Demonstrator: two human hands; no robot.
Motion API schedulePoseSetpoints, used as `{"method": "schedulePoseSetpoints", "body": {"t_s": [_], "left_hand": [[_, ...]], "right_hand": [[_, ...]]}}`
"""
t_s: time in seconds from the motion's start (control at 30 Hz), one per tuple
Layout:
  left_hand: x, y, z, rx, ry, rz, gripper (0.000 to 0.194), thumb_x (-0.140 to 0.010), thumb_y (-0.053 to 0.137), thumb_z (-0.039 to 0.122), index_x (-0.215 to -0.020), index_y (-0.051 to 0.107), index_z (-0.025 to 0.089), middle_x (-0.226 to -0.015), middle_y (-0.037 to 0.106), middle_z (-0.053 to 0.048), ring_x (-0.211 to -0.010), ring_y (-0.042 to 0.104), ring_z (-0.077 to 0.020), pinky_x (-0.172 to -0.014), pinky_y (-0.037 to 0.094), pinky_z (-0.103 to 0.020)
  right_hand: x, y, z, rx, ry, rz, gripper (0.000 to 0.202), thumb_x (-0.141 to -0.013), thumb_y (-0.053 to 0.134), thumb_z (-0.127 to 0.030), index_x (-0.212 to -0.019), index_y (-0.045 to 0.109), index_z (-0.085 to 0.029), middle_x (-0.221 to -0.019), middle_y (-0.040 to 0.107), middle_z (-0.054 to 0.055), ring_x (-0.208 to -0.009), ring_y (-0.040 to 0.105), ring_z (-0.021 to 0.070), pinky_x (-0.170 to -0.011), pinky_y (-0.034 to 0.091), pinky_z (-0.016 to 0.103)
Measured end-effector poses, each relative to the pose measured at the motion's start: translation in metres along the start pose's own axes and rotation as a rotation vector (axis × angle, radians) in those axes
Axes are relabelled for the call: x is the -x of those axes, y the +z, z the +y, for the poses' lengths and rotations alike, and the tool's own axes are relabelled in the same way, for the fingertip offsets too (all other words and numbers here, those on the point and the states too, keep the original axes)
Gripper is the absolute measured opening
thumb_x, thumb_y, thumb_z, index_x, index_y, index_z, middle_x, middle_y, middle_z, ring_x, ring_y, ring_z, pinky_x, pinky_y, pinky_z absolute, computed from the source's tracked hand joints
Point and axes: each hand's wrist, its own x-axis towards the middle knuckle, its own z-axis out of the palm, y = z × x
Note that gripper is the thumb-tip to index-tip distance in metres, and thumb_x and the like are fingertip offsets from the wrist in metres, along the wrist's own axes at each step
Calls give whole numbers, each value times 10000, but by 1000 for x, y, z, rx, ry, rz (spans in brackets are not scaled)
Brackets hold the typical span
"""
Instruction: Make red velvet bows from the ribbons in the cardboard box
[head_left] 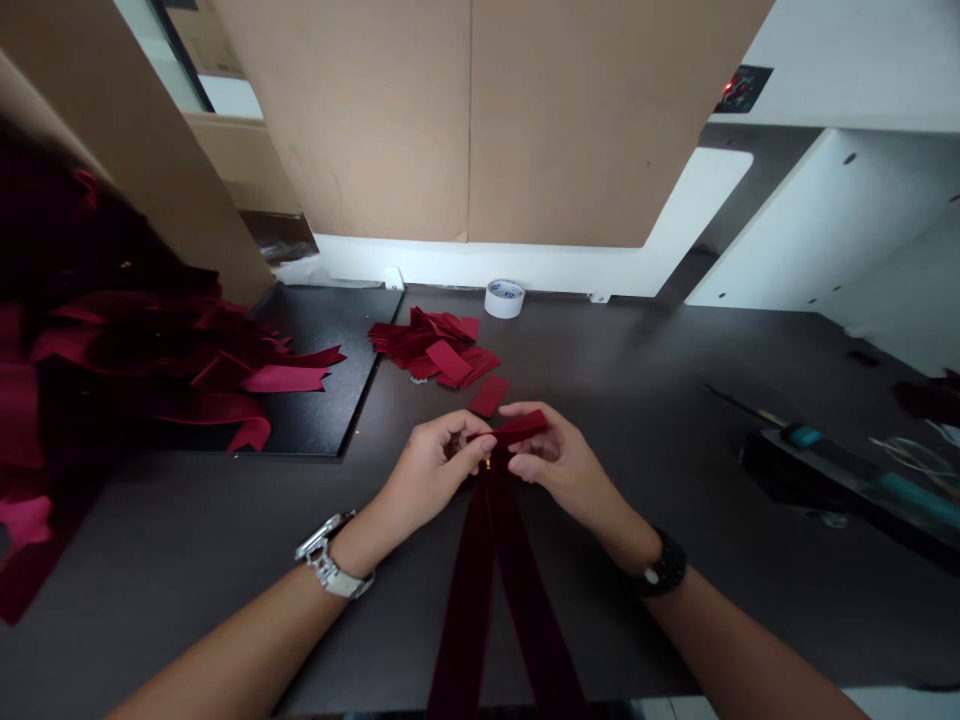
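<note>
Near the middle of the dark table, my left hand (442, 460) pinches a dark red velvet ribbon (466, 600) at its upper end, thumb against fingers. Two long tails of the ribbon hang down from there toward the table's front edge, spread apart. A small gold piece (488, 464) shows between the hands at the top of the tails. My right hand (559, 462) has its thumb and fingers around a short red velvet strip (525, 427) that reaches across to my left fingertips. A loose red piece (489, 396) lies just beyond the hands.
A pile of cut red pieces (450, 350) lies beyond my hands, near a white tape roll (504, 299). Many red ribbons (157, 350) heap over a black board (322, 320) at left. A teal and black tool (847, 470) lies at right. Cardboard (465, 120) stands behind.
</note>
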Motion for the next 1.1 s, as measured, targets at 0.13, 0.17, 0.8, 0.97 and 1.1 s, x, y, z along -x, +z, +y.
{"method": "schedulePoseSetpoints", "body": {"t_s": [0.13,0.17,0.8,0.97,1.1], "left_hand": [[3,6,2,21,27,17,160,-843,547,288,-763,590,156,-645,563,11,-551,476,-101,-531,386,-219],[3,7,3,7,36,19,159,-852,539,281,-764,586,157,-658,576,5,-563,481,-103,-539,387,-221],[0,6,-1,68,-24,56,185,-857,509,329,-762,519,171,-635,502,31,-545,439,-98,-517,363,-217],[2,10,-1,-18,4,46,184,-870,499,319,-770,543,171,-653,518,21,-582,467,-109,-550,385,-226],[1,0,-4,-216,46,-1,178,-880,531,351,-835,557,181,-683,548,15,-621,498,-131,-600,406,-251]], "right_hand": [[3,13,6,3,1,52,347,-769,679,-439,-991,696,-172,-606,568,-29,-484,470,86,-474,406,216],[4,15,7,13,3,80,347,-798,645,-472,-950,713,-168,-574,545,-33,-452,445,79,-450,386,212],[-5,7,7,-94,6,72,373,-680,745,-470,-895,591,-208,-689,586,-16,-539,511,114,-481,404,220],[0,19,6,-6,-18,170,179,-743,673,-354,-715,610,-189,-588,544,-22,-529,460,110,-531,416,237],[-5,2,1,10,-10,180,182,-713,698,-352,-681,617,-193,-585,552,-20,-539,466,114,-548,420,239]]}}
